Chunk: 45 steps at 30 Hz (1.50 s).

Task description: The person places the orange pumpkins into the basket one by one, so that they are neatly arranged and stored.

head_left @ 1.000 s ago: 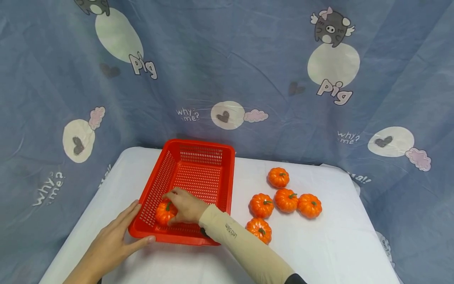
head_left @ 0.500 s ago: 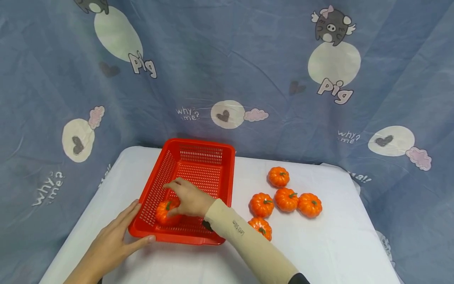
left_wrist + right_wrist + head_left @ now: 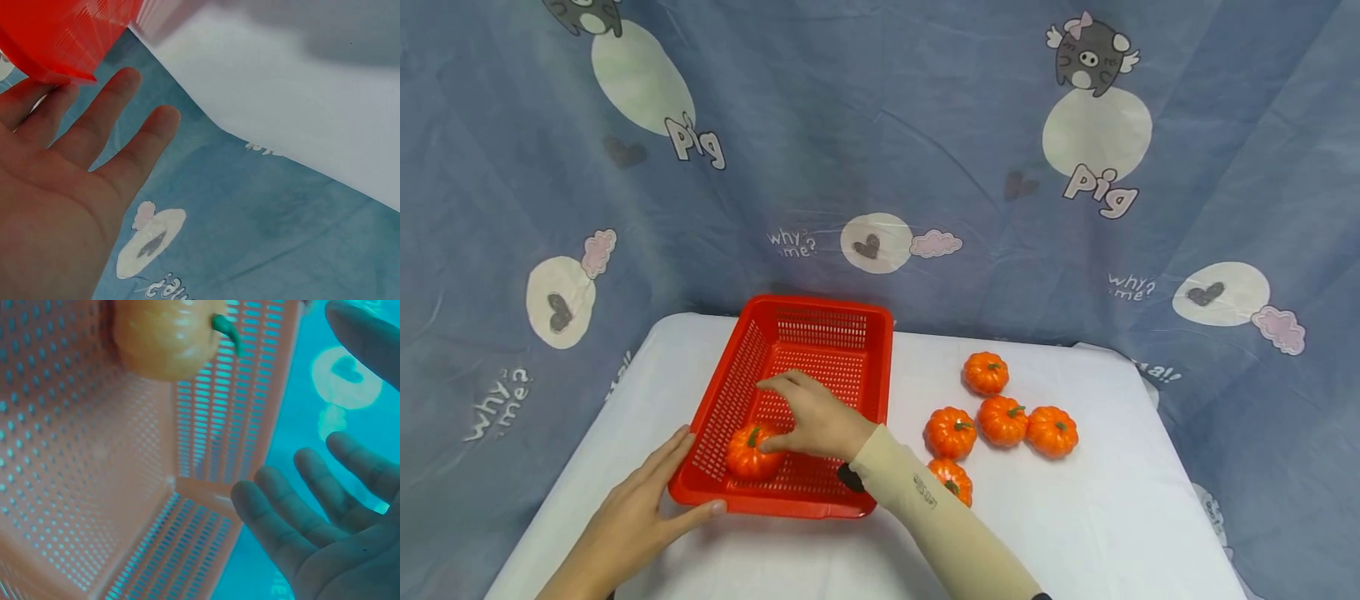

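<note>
A small orange pumpkin (image 3: 748,457) with a green stem sits in the near left corner of the red plastic basket (image 3: 880,367). My right hand (image 3: 820,421) hovers over the basket just right of this pumpkin, fingers spread and holding nothing. In the right wrist view the pumpkin (image 3: 165,337) stands apart from the open right hand (image 3: 337,512). My left hand (image 3: 632,508) rests against the basket's near left corner, fingers straight and thumb along the front. The left wrist view shows the left hand's (image 3: 69,162) fingertips at the basket rim (image 3: 69,78).
Right of the basket, several more pumpkins lie on the white table (image 3: 1075,517): one at the back (image 3: 986,373), others grouped below it, one partly behind the right sleeve (image 3: 951,533). A blue printed cloth (image 3: 850,125) hangs behind the table.
My right hand has let go of the pumpkin, spread its fingers and moved up and to the right. The pumpkin stays in the basket corner. My left hand has not moved.
</note>
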Motion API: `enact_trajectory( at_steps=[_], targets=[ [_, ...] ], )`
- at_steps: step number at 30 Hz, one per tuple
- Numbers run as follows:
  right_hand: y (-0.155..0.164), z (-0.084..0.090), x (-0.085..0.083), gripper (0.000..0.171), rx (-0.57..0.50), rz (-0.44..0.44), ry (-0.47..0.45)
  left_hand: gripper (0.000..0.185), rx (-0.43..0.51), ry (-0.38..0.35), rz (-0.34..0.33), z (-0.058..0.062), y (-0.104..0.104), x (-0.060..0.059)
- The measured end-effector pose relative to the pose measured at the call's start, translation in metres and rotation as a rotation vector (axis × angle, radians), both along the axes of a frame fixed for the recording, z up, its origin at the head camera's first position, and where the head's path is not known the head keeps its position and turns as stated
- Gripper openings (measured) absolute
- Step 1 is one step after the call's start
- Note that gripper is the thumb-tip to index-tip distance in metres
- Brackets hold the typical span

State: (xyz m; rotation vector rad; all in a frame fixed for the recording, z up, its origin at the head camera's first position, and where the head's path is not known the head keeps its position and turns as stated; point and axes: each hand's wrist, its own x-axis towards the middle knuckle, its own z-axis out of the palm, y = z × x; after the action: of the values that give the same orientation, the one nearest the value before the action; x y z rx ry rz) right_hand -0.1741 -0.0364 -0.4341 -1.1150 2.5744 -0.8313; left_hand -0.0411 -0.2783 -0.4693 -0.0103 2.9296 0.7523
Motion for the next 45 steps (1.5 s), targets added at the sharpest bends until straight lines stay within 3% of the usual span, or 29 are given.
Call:
enact_trajectory(
  at_steps=[11,21,34,45],
  targets=[
    [0.031,0.022,0.001,0.084,-0.11,-0.043,0.057,0.123,-0.011,0.02,-0.002,0.0,0.001,0.0],
    [0.05,0.023,0.017,0.082,-0.176,-0.058,0.101,0.125,-0.014,-0.008,0.012,-0.001,0.003,0.0],
    [0.072,0.024,0.023,0.079,-0.243,-0.068,0.178,0.127,-0.011,-0.034,0.024,0.0,0.001,0.001],
    [0.096,0.022,0.027,0.079,-0.256,-0.101,0.165,0.126,-0.013,-0.031,0.019,0.001,0.001,0.001]
  ],
)
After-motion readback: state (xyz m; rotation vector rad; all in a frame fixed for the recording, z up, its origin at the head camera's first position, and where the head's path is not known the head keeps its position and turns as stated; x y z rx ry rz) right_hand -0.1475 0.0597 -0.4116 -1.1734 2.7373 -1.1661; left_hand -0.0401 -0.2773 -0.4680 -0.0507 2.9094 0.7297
